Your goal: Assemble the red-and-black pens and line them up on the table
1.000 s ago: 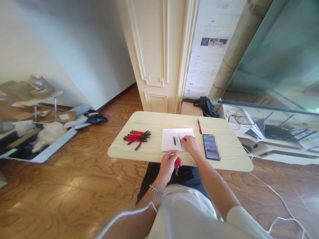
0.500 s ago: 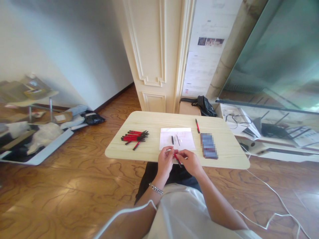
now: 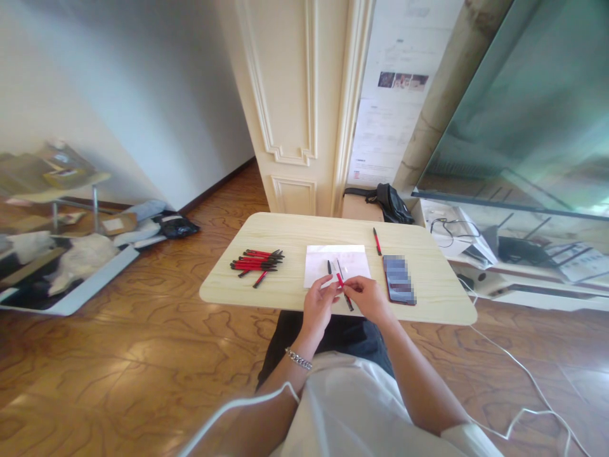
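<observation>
Over the near edge of the white paper, my right hand (image 3: 368, 299) pinches a red pen barrel (image 3: 340, 280) with a black lower end. The barrel is tilted, its red end toward the paper. My left hand (image 3: 318, 308) is curled against the barrel from the left, thumb and fingertips closed at it; whether they also hold a small part is too small to tell. On the paper (image 3: 314, 259) lie a short black pen piece (image 3: 329, 266) and a thin dark refill (image 3: 339, 265), its lower part close behind the barrel.
A pile of several red-and-black pens (image 3: 257, 261) lies on the left of the pale table (image 3: 219, 285). To the right are a single red pen (image 3: 377, 242) and a phone (image 3: 398, 279). A black bag (image 3: 392, 202) sits beyond the far edge.
The pen barrel has risen a little toward the paper, and more of its red end shows. My left fingers have loosened slightly around it. The pieces on the paper have not moved.
</observation>
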Motion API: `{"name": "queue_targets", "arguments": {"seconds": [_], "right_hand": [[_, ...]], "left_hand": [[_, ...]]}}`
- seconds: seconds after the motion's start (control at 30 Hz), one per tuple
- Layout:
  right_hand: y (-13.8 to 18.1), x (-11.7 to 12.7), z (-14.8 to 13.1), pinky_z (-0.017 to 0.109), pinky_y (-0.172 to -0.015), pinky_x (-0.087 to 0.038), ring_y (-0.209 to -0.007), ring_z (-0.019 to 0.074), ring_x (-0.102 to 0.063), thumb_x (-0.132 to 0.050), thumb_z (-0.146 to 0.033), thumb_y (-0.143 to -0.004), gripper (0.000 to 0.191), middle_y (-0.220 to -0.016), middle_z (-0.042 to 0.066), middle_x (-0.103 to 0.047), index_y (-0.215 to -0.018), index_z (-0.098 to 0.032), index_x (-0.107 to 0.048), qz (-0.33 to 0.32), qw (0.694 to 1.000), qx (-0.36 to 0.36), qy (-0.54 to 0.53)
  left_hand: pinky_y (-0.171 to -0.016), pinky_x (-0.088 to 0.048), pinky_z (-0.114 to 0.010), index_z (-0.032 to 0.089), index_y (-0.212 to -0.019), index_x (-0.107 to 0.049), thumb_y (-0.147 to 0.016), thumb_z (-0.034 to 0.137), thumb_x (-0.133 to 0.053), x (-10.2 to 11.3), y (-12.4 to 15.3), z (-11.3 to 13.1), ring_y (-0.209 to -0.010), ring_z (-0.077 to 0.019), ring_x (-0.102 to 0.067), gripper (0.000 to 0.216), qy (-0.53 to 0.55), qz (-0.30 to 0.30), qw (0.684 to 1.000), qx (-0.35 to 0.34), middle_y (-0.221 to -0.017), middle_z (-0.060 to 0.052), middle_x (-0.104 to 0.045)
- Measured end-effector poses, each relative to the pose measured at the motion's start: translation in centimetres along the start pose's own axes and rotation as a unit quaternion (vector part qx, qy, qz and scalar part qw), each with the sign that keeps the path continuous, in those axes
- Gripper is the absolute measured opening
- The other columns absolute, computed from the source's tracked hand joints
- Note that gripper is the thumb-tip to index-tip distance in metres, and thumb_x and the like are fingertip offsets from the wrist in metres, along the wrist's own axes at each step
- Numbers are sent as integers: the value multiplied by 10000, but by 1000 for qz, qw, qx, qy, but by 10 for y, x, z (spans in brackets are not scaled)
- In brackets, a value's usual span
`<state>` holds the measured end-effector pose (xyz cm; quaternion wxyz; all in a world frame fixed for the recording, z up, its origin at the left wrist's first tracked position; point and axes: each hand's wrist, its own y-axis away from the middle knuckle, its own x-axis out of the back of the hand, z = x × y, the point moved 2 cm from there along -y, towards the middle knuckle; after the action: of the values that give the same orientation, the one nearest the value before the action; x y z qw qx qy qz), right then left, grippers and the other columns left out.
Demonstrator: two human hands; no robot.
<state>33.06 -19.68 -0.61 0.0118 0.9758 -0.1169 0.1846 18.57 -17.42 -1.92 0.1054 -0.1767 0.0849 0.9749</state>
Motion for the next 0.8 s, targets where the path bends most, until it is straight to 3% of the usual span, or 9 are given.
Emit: {"name": "queue_targets", "arguments": {"seconds": [0.17,0.37,0.63,0.8], "right_hand": [[-36,22,6,286,-654,-429,-721,199,-639,-596,-334,-765,171,-760,50,-708,-807,-205,-701,116,977,-23,176],[-53,11,12,277,-635,-381,-723,202,-627,-547,-291,-808,197,-780,92,-709,-801,-169,-702,113,952,4,286],[-56,5,16,271,-634,-365,-713,195,-614,-557,-313,-826,194,-785,93,-705,-779,-176,-685,121,945,11,302],[-39,11,11,259,-606,-353,-674,178,-594,-489,-445,-862,314,-774,56,-698,-811,-197,-675,184,956,11,226]], "left_hand": [[-707,-526,-307,152,-993,-622,-699,477,-717,6,1,-1,-841,-224,-694,448,-14,1,1000,8,-965,-143,-708],[-687,-521,-295,138,-953,-626,-722,469,-697,9,2,-9,-775,-203,-692,410,-22,-2,1000,3,-887,-124,-711],[-654,-515,-284,138,-914,-634,-713,465,-699,16,-1,-8,-708,-180,-671,389,-40,14,999,-4,-817,-94,-702],[-577,-474,-240,147,-902,-645,-729,468,-678,24,-3,0,-646,-148,-642,367,-76,34,996,-37,-799,-84,-697]]}}
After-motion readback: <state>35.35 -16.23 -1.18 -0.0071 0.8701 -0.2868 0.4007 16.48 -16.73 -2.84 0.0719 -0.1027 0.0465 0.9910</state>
